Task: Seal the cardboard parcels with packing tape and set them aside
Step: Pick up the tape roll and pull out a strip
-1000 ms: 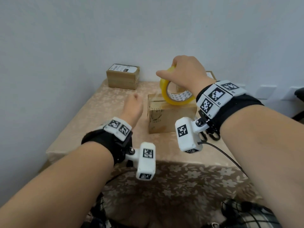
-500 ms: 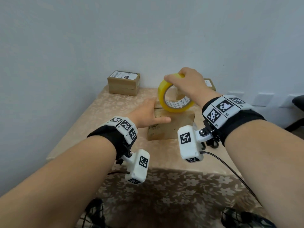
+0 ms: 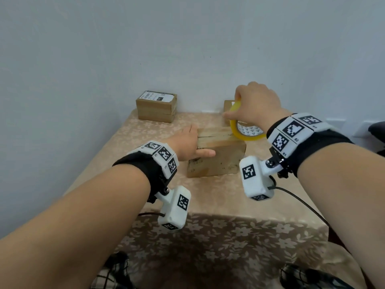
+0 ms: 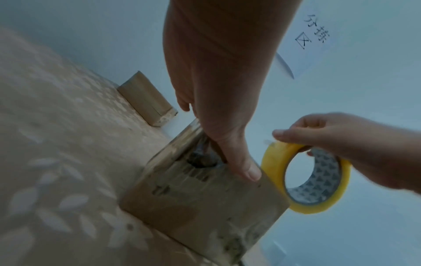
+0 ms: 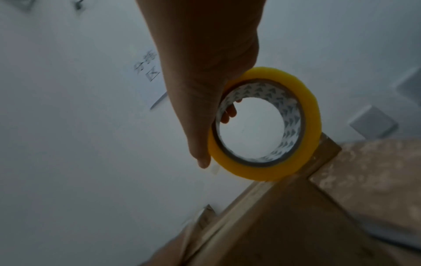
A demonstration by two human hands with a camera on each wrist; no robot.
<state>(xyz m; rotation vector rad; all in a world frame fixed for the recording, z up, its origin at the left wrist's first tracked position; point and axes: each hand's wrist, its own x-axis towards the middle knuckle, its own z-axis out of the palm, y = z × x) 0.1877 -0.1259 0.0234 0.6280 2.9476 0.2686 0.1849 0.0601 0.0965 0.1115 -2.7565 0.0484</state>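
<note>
Head view: a brown cardboard parcel (image 3: 216,155) stood near the middle of the table (image 3: 145,130), which was covered with a beige floral cloth. The left hand (image 3: 187,146) lay on the parcel's left end, fingers straight over the top and thumb extended along the near face. The right hand (image 3: 255,105) gripped a yellow roll of clear packing tape (image 3: 245,130) held upright, the roll's lower rim at the parcel's far right top edge. A second cardboard box bearing a white label (image 3: 156,106) sat at the far left corner of the table against the wall, well apart from the parcel. A third box (image 3: 228,105) was partly hidden behind the right hand.

Left wrist view: the left hand (image 4: 218,100) pressed on the parcel (image 4: 200,198), thumb flat on its side. The right hand (image 4: 346,144) curled round the tape roll (image 4: 341,189) just beside the parcel's corner. The labelled box (image 4: 145,99) lay beyond.

Right wrist view: the right hand (image 5: 205,72) clasped the tape roll (image 5: 305,115), fingers through its core and thumb on the outer face. The roll's rim met the parcel's (image 5: 284,225) edge.
</note>
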